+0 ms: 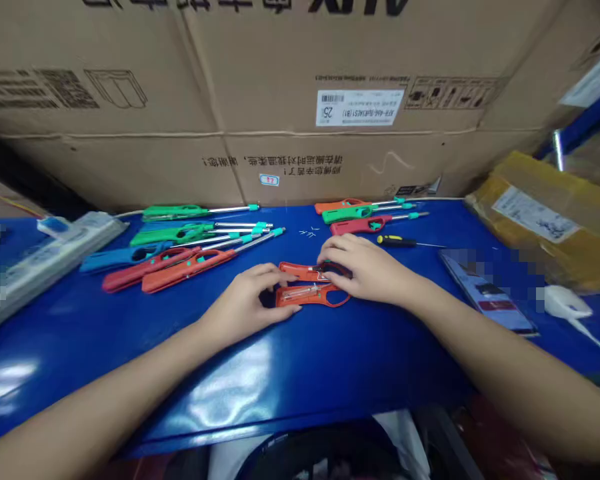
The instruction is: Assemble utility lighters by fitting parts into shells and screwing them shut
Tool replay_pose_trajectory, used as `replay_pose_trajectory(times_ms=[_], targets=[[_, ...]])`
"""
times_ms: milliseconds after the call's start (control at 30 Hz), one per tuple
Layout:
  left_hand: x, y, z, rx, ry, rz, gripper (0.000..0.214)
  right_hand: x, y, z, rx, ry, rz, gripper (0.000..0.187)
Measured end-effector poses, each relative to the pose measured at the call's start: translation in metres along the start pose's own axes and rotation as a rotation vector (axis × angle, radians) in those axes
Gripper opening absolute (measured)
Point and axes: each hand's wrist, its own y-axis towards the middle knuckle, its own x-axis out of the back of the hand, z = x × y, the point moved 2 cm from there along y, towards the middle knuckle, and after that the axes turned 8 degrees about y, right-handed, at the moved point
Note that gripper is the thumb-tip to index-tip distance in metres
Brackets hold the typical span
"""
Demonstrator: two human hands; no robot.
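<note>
An orange long-nosed gas lighter lies opened into two casing halves on the blue table. In the near half (307, 295) sits a clear tube-like part, and a finger loop shows at its right end. My left hand (247, 297) spans the left ends of both halves, thumb along the near one and fingers at the far one. The far half (295, 270) is partly covered by my right hand (363, 270), whose fingers curl over its right end and a dark piece there. What the right fingertips pinch is partly hidden.
Several lighters in green, blue and red (177, 232) lie at the left, beside a white power strip (55, 260). More lighters (363, 223) lie behind my right hand. A screwdriver (397, 241), phone (485, 290), yellow package (545, 220) and white charger (567, 301) are right. A cardboard box (270, 87) stands behind.
</note>
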Motion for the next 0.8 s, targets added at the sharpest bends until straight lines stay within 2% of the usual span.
replay_pose_trajectory(times_ms=[67, 167, 467, 800], targets=[[-0.0009, 0.0010, -0.0004, 0.000, 0.000, 0.005, 0.040, -0.0041, 0.0027, -0.0003, -0.006, -0.008, 0.002, 0.010], [-0.0018, 0.0020, -0.0010, -0.003, -0.006, 0.011, 0.039, -0.0085, 0.0051, -0.0009, -0.025, -0.015, -0.012, 0.006], [-0.0021, 0.0011, -0.0009, 0.008, -0.003, 0.011, 0.041, -0.0109, 0.0037, -0.0070, -0.085, 0.034, -0.129, 0.005], [-0.0033, 0.0016, -0.0010, 0.024, 0.005, -0.002, 0.030, -0.0042, 0.0012, -0.0062, -0.149, 0.239, -0.325, 0.009]])
